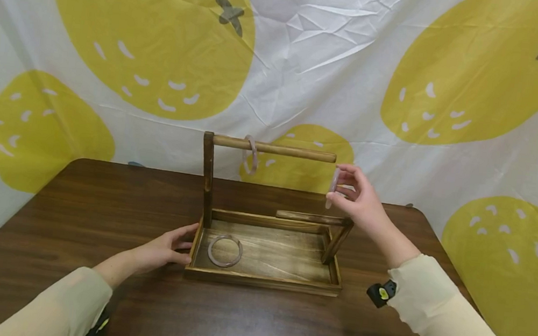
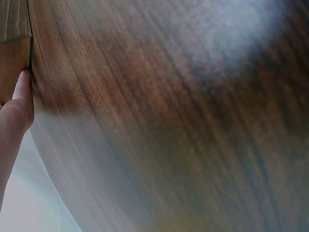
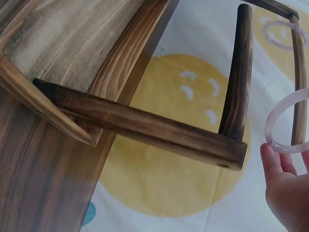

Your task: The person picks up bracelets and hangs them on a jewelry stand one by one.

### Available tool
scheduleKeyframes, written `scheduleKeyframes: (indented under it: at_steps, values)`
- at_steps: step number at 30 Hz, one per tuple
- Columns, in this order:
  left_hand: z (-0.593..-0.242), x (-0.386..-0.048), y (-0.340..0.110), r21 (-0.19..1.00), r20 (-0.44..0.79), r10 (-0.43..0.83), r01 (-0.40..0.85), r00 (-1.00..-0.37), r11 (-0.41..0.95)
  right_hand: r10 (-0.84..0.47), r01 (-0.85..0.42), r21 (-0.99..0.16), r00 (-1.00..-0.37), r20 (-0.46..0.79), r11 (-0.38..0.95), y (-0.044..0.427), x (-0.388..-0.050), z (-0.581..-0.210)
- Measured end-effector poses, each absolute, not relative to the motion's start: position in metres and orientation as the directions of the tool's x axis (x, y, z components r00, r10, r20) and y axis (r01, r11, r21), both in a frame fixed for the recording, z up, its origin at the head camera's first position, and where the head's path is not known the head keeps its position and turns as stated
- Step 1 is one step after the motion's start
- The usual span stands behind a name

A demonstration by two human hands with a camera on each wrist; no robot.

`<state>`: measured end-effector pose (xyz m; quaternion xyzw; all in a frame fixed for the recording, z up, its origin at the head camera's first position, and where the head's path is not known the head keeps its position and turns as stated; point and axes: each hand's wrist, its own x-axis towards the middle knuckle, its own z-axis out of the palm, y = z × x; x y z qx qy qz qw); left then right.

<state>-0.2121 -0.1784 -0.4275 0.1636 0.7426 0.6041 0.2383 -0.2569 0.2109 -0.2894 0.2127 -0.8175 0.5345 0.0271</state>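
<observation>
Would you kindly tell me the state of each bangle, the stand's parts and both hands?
Hanging bangle: looped round the upper bar.
Loose bangle: lying flat in the wooden tray.
Held bangle: pinched upright, on neither bar.
Lower bar: bare.
Wooden tray: on the table.
Left hand: touching the tray's end.
Right hand: raised, holding a bangle.

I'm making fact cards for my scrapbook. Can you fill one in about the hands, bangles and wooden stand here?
Right hand: pinches a pale bangle near the free end of the upper bar
Left hand: touches the left side of the tray
Upper bar: one hanging bangle
Lower bar: no bangle
Tray: one flat-lying bangle
Bangles seen: three
Table: brown
</observation>
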Motion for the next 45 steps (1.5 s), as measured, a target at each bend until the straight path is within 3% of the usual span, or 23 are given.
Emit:
scheduleKeyframes:
  at_steps: [45]
  values:
    - [-0.427,-0.212,-0.178,0.973,-0.162,0.516,-0.047,-0.841,0.228,-0.297,-0.391,-0.845,-0.909,0.292,0.364,0.210,-0.292,-0.264]
